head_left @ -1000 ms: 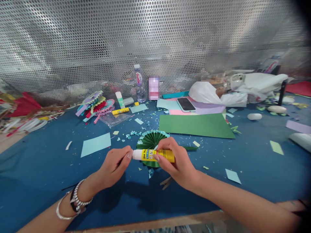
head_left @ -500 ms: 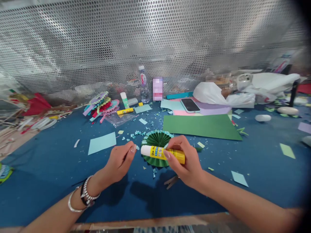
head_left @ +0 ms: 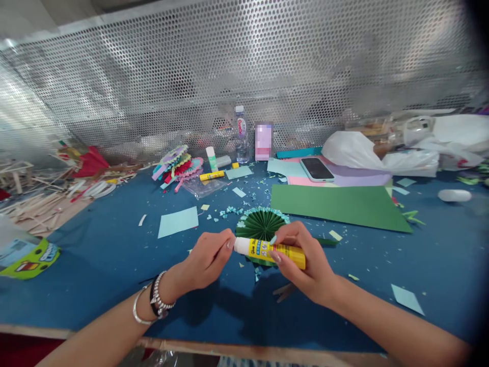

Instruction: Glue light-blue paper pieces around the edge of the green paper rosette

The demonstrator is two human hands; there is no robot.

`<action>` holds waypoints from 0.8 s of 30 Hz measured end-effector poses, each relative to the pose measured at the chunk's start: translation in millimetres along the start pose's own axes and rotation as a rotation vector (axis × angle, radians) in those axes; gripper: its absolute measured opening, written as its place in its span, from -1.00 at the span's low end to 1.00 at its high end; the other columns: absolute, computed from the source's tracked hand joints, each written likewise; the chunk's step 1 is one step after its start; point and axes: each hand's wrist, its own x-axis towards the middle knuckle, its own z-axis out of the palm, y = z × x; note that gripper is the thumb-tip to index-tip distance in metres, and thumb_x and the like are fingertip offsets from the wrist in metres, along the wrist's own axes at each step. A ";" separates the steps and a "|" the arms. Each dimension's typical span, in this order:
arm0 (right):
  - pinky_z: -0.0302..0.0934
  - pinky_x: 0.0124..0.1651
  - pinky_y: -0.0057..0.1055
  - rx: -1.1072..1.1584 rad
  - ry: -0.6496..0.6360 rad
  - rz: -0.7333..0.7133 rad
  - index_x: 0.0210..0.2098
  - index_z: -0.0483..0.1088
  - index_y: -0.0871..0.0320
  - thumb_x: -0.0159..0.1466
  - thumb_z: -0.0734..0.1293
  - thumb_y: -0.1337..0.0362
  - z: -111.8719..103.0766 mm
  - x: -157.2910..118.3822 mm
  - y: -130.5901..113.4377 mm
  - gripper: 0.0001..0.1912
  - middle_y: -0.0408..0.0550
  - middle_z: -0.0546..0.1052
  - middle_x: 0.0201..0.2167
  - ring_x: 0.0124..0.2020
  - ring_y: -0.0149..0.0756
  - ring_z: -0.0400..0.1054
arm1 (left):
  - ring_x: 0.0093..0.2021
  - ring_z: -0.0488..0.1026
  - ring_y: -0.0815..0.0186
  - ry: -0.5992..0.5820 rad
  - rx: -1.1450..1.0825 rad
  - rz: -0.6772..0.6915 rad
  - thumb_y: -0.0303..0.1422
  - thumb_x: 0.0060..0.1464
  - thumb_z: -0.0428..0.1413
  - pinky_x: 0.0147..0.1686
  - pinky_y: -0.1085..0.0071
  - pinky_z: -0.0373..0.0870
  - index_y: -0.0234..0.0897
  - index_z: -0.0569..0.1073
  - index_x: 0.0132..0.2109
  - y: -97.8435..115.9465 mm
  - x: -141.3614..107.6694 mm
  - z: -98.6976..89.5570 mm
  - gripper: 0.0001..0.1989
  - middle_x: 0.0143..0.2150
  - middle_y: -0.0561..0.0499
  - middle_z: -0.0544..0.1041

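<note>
A yellow glue stick (head_left: pixel 289 255) with a white tip end lies in the grip of my right hand (head_left: pixel 311 265), pointing left. My left hand (head_left: pixel 208 257) is pinched shut at that white end; the small pale-blue paper piece seen at its fingertips earlier is now mostly hidden. Below the glue stick is a green pleated paper fan (head_left: pixel 263 223), its upper rim edged with little pale-blue paper pieces; the glue stick and my right hand cover part of it. A clothespin (head_left: pixel 284 292) lies partly in shadow under my right hand.
Green paper (head_left: pixel 340 206), a phone (head_left: pixel 317 169) and pale-blue paper (head_left: pixel 178 222) lie on the blue table. Behind them stand a water bottle (head_left: pixel 242 137), a white-and-green glue stick (head_left: pixel 211 159) and pleated paper decorations (head_left: pixel 179 168). White plastic bags (head_left: pixel 351 150) sit back right. Paper scraps are scattered about.
My left fingertips have come up against the white end of the glue stick, closing the small gap. The view has turned left, so everything sits farther right.
</note>
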 end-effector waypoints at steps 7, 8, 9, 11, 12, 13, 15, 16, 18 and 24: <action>0.02 -0.59 -0.51 0.022 -0.051 0.005 -0.20 0.11 0.00 0.23 0.22 0.32 -2.1 -1.6 1.8 -0.81 -0.19 0.31 -0.43 -0.59 -0.49 0.14 | -0.59 0.11 0.43 -0.071 -0.136 -0.073 -0.36 0.24 -0.25 -0.51 0.46 0.07 -0.25 0.17 -0.42 2.6 1.6 -1.9 -0.73 -0.58 0.14 0.20; 0.03 -0.58 -0.51 0.025 -0.060 0.009 -0.19 0.10 0.00 0.23 0.22 0.32 -2.6 -1.6 1.5 -0.81 -0.19 0.31 -0.43 -0.58 -0.48 0.14 | -0.59 0.11 0.44 -0.076 -0.162 -0.080 -0.36 0.24 -0.26 -0.52 0.47 0.07 -0.25 0.16 -0.43 3.1 1.6 -1.8 -0.73 -0.58 0.14 0.20; 0.03 -0.57 -0.50 0.028 -0.068 0.014 -0.20 0.10 0.00 0.23 0.21 0.32 -3.2 -1.5 0.9 -0.81 -0.20 0.30 -0.45 -0.58 -0.47 0.13 | -0.59 0.11 0.44 -0.078 -0.184 -0.082 -0.36 0.24 -0.26 -0.52 0.47 0.07 -0.25 0.16 -0.43 3.6 1.5 -1.5 -0.72 -0.58 0.14 0.20; 0.01 -0.57 -0.50 0.042 -0.082 0.022 -0.22 0.07 0.00 0.25 0.20 0.31 -4.8 -1.0 -0.4 -0.83 -0.22 0.27 -0.49 -0.59 -0.47 0.10 | -0.58 0.12 0.44 -0.084 -0.203 -0.082 -0.36 0.24 -0.26 -0.51 0.48 0.06 -0.25 0.16 -0.43 4.8 0.9 -0.4 -0.72 -0.57 0.14 0.20; 0.00 -0.58 -0.49 0.051 -0.086 0.026 -0.23 0.06 0.01 0.25 0.19 0.31 -5.7 -0.5 -0.9 -0.84 -0.23 0.24 -0.51 -0.59 -0.47 0.09 | -0.58 0.11 0.44 -0.090 -0.201 -0.082 -0.36 0.24 -0.26 -0.51 0.47 0.06 -0.25 0.17 -0.42 5.4 0.6 0.2 -0.73 -0.57 0.15 0.20; -0.01 -0.58 -0.49 0.058 -0.088 0.031 -0.24 0.05 0.01 0.26 0.18 0.31 -6.8 0.0 -1.3 -0.85 -0.25 0.22 -0.53 -0.60 -0.47 0.07 | -0.58 0.11 0.45 -0.097 -0.200 -0.083 -0.36 0.24 -0.26 -0.51 0.47 0.05 -0.26 0.17 -0.42 6.0 0.4 0.9 -0.72 -0.57 0.15 0.20; -0.03 -0.59 -0.49 0.074 -0.095 0.043 -0.26 0.04 0.02 0.26 0.18 0.29 -8.9 1.1 -1.7 -0.86 -0.26 0.19 -0.55 -0.61 -0.47 0.03 | -0.58 0.09 0.45 -0.115 -0.202 -0.096 -0.35 0.25 -0.26 -0.51 0.46 0.04 -0.26 0.17 -0.43 7.6 0.6 1.8 -0.71 -0.57 0.15 0.19; -0.04 -0.60 -0.49 0.082 -0.102 0.052 -0.27 0.04 0.03 0.26 0.18 0.29 -9.9 1.7 -1.7 -0.86 -0.26 0.18 -0.56 -0.62 -0.47 0.02 | -0.59 0.09 0.45 -0.121 -0.210 -0.106 -0.34 0.25 -0.26 -0.51 0.46 0.03 -0.26 0.16 -0.44 8.5 0.9 1.9 -0.71 -0.58 0.15 0.18; -0.06 -0.62 -0.49 0.097 -0.124 0.071 -0.27 0.04 0.04 0.26 0.18 0.28 -11.6 2.5 -1.7 -0.86 -0.26 0.18 -0.56 -0.64 -0.48 0.00 | -0.59 0.07 0.45 -0.138 -0.238 -0.130 -0.32 0.25 -0.27 -0.52 0.46 0.02 -0.26 0.15 -0.45 10.6 2.0 1.9 -0.69 -0.59 0.16 0.16; -0.08 -0.62 -0.49 0.119 -0.165 0.079 -0.27 0.04 0.04 0.27 0.17 0.28 -13.9 3.4 -1.7 -0.87 -0.28 0.18 -0.59 -0.65 -0.49 -0.02 | -0.59 0.07 0.45 -0.180 -0.332 -0.194 -0.28 0.25 -0.27 -0.54 0.47 0.01 -0.26 0.17 -0.46 15.4 4.3 2.1 -0.66 -0.59 0.15 0.17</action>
